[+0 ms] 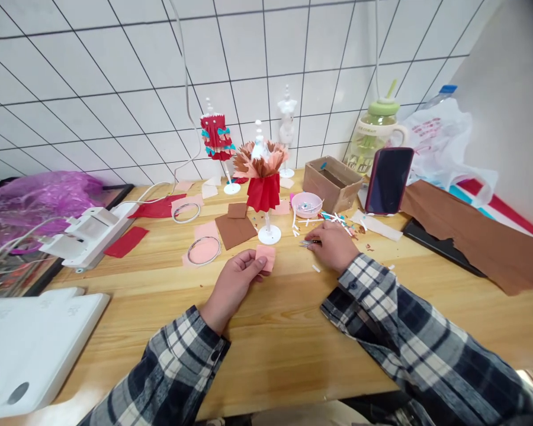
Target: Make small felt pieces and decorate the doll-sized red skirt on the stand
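My left hand [238, 279] pinches a small pink paper square [265, 258] between thumb and fingers, a little above the table. My right hand [334, 244] is closed over what look like small scissors [310, 242]; only their silver tips show, and the rest is hidden under the fingers. Just beyond my left hand stands a white mini dress form [268, 234], wearing a red skirt [263, 192] and a pointed brown-and-pink paper collar [260, 161]. Near my right hand lie white and blue paper strips [337, 222].
Behind stand a red-and-blue dressed form [215, 137] and a plain white form [286, 124]. A cardboard box [333, 183], pink bowl [306, 204], phone [388, 180] and brown paper [479, 231] lie right. Metal rings [204, 251], brown squares [236, 231] and a power strip [100, 236] sit left.
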`<state>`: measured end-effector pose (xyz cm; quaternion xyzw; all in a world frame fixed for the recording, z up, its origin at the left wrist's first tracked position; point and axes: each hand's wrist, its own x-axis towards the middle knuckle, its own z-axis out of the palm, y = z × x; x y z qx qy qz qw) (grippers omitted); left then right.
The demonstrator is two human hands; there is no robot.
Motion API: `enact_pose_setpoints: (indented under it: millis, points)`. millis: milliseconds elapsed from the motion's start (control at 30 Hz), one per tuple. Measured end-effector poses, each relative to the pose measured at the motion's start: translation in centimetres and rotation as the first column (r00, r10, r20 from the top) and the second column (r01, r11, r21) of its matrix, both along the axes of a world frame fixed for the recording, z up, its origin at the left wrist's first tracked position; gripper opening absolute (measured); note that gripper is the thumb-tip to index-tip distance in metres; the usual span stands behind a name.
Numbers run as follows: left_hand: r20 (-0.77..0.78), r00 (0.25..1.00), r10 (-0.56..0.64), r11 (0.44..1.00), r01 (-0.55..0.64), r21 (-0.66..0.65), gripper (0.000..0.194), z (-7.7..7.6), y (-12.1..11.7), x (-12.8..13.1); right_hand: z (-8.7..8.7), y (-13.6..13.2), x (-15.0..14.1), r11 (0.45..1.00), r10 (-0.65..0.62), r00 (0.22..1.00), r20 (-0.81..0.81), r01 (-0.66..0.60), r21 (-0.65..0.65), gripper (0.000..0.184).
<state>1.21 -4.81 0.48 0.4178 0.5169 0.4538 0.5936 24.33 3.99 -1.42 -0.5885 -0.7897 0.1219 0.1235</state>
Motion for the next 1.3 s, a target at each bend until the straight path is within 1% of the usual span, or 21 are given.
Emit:
enact_pose_setpoints:
  millis: [100, 167, 200, 267, 300, 333, 400, 433, 467, 533, 600, 667, 733, 833, 1033, 1067, 1133, 1200, 1233, 1267, 1300]
  points:
    - [-0.001, 1.0, 0.009, 1.0, -0.009, 0.017, 0.026, 0.0, 0.0, 0.2, 0.4, -0.3, 0.4, 1.0, -0.02, 0.999, -0.036, 0.02, 0.021, 0.007]
    - [-0.002, 1.0, 0.009, 0.999, -0.009, 0.039, 0.026, 0.0, 0.0, 0.2, 0.9, -0.9, -0.2, 1.0, -0.001, 0.986, -0.169, 0.005, 0.024, 0.005]
    - [-0.002, 1.0, 0.006, 0.999, -0.006, 0.05, 0.026, -0.1, 0.0, 0.3, 1.1, -1.4, -0.7, 1.0, 0.01, 0.96, -0.281, -0.005, 0.02, 0.008]
    - [-0.004, 1.0, -0.003, 0.998, 0.003, 0.065, 0.026, -0.1, 0.0, 0.3, 1.6, -2.5, -1.9, 0.999, 0.003, 0.846, -0.534, -0.026, -0.036, 0.015]
    - [-0.01, 1.0, -0.008, 0.998, 0.009, 0.068, 0.026, -0.1, 0.0, 0.3, 1.7, -3.1, -2.6, 0.994, -0.012, 0.776, -0.63, -0.061, -0.093, 0.018]
    - [-0.023, 1.0, -0.015, 0.997, 0.017, 0.071, 0.026, -0.1, -0.1, 0.3, 1.8, -3.7, -3.2, 0.981, -0.044, 0.728, -0.685, -0.097, -0.165, 0.024]
    - [-0.075, 0.997, -0.036, 0.995, 0.043, 0.088, 0.026, -0.1, -0.2, 0.4, 1.7, -4.6, -4.3, 0.936, -0.084, 0.683, -0.725, -0.197, -0.293, 0.034]
    - [-0.115, 0.992, -0.049, 0.992, 0.061, 0.108, 0.026, -0.1, -0.2, 0.4, 1.6, -4.9, -4.7, 0.92, -0.096, 0.671, -0.736, -0.223, -0.323, 0.036]
    - [-0.164, 0.985, -0.059, 0.988, 0.082, 0.133, 0.026, -0.1, -0.3, 0.4, 1.4, -5.1, -5.0, 0.913, -0.098, 0.659, -0.746, -0.238, -0.33, 0.034]
    - [-0.265, 0.962, -0.066, 0.976, 0.117, 0.181, 0.026, -0.1, -0.4, 0.5, 1.1, -5.3, -5.3, 0.922, -0.099, 0.644, -0.758, -0.227, -0.313, 0.028]
    - [-0.302, 0.951, -0.062, 0.971, 0.127, 0.2, 0.026, -0.1, -0.4, 0.5, 0.9, -5.3, -5.3, 0.939, -0.105, 0.632, -0.768, -0.191, -0.286, 0.026]
    - [-0.267, 0.961, -0.073, 0.977, 0.122, 0.175, 0.028, -0.1, -0.5, 0.5, 0.8, -5.1, -5.2, 0.946, -0.126, 0.614, -0.779, -0.162, -0.281, 0.025]
    - [-0.219, 0.971, -0.098, 0.985, 0.126, 0.12, 0.03, -0.1, -0.4, 0.5, 0.7, -5.1, -5.1, 0.946, -0.137, 0.596, -0.792, -0.159, -0.283, 0.024]
    - [-0.189, 0.973, -0.132, 0.988, 0.145, 0.058, 0.03, -0.2, -0.4, 0.5, 0.6, -5.1, -5.1, 0.942, -0.13, 0.602, -0.788, -0.172, -0.287, 0.024]
    - [-0.157, 0.976, -0.149, 0.988, 0.154, 0.018, 0.03, -0.4, -0.5, 0.4, 0.7, -5.2, -5.2, 0.932, -0.14, 0.601, -0.787, -0.189, -0.31, 0.023]
    - [-0.137, 0.981, -0.137, 0.99, 0.141, 0.014, 0.029, -0.4, -0.5, 0.4, 0.8, -5.3, -5.3, 0.93, -0.149, 0.586, -0.797, -0.191, -0.314, 0.022]
    - [-0.039, 0.996, -0.078, 0.997, 0.078, 0.003, 0.024, -0.2, -0.5, 0.4, 1.1, -5.4, -5.4, 0.928, -0.191, 0.525, -0.829, -0.179, -0.326, 0.022]
    - [0.121, 0.992, 0.019, 0.999, -0.016, -0.03, 0.02, 0.1, -0.5, 0.4, 1.4, -5.7, -5.5, 0.92, -0.227, 0.458, -0.86, -0.189, -0.343, 0.023]
    - [0.208, 0.975, 0.076, 0.996, -0.065, -0.056, 0.019, 0.2, -0.5, 0.4, 1.6, -6.0, -5.6, 0.912, -0.231, 0.444, -0.866, -0.211, -0.351, 0.022]
    - [0.287, 0.949, 0.128, 0.99, -0.107, -0.087, 0.018, 0.3, -0.5, 0.4, 1.7, -6.3, -5.7, 0.902, -0.22, 0.454, -0.864, -0.242, -0.357, 0.022]
    - [0.349, 0.922, 0.169, 0.984, -0.136, -0.119, 0.017, 0.3, -0.5, 0.4, 1.8, -6.7, -5.8, 0.894, -0.187, 0.488, -0.852, -0.275, -0.354, 0.024]
